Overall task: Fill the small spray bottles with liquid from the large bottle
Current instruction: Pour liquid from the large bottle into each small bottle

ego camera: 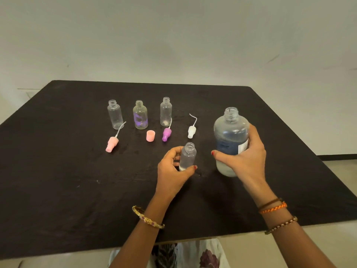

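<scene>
While the right hand (246, 157) grips the uncapped large bottle (230, 136) upright, the left hand (172, 171) pinches an open small spray bottle (187, 156) just beside it on the surface (58, 171).

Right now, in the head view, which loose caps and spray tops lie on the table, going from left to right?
Pink spray top → pink cap → purple spray top → white spray top.

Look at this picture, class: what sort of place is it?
Probably a plain indoor room set up for a tabletop demonstration: a table under black cloth, a bare pale wall, and only small bottles and spray tops laid out.
</scene>
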